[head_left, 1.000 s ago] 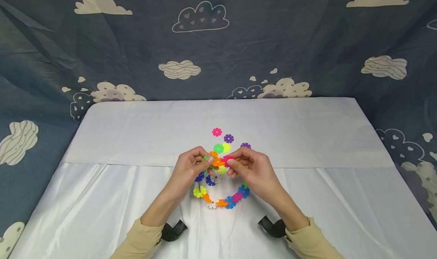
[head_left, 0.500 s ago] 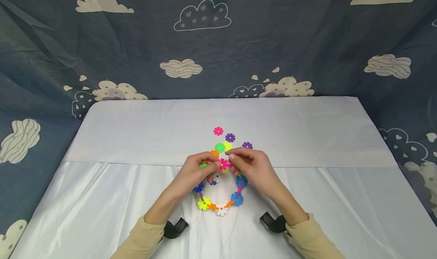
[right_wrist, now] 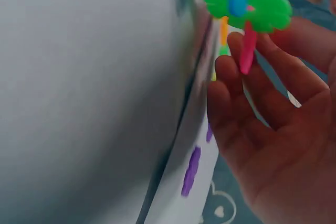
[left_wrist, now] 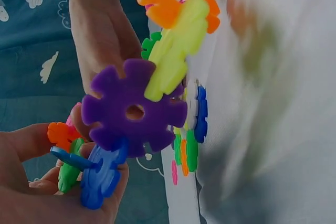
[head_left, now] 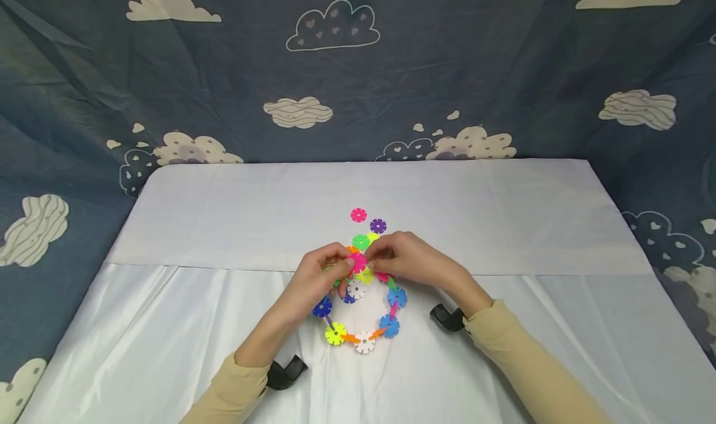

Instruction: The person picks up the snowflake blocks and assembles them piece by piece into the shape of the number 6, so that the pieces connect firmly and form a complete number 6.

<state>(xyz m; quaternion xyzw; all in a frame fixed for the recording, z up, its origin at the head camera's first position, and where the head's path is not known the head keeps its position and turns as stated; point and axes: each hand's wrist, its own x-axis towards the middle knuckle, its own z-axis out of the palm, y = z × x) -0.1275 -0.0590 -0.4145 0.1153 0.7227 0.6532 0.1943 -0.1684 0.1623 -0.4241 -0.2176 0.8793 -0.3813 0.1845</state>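
Plastic snowflake discs of many colours are slotted into a ring-shaped chain, with a white disc (head_left: 365, 342) at its near side. My left hand (head_left: 319, 278) pinches a pink snowflake disc (head_left: 358, 263) at the chain's far side. My right hand (head_left: 411, 259) has its thumb and fingertips at that disc's right edge, seeming to pinch it; the contact is partly hidden. Purple (left_wrist: 123, 108), yellow (left_wrist: 178, 48) and blue (left_wrist: 102, 177) discs of the chain show large in the left wrist view. A green disc (right_wrist: 262, 6) hangs before my right fingers in the right wrist view.
Beyond the hands, loose discs lie on the white cloth (head_left: 224, 212), among them a pink one (head_left: 358, 215), a purple one (head_left: 378, 225) and a light green one (head_left: 360, 242). A dark cloud-print curtain (head_left: 235, 69) hangs behind the table.
The orange disc between my hands has given way to the pink one. My right hand has turned, its forearm swinging outward. The chain's near side now shows as a rounder loop.
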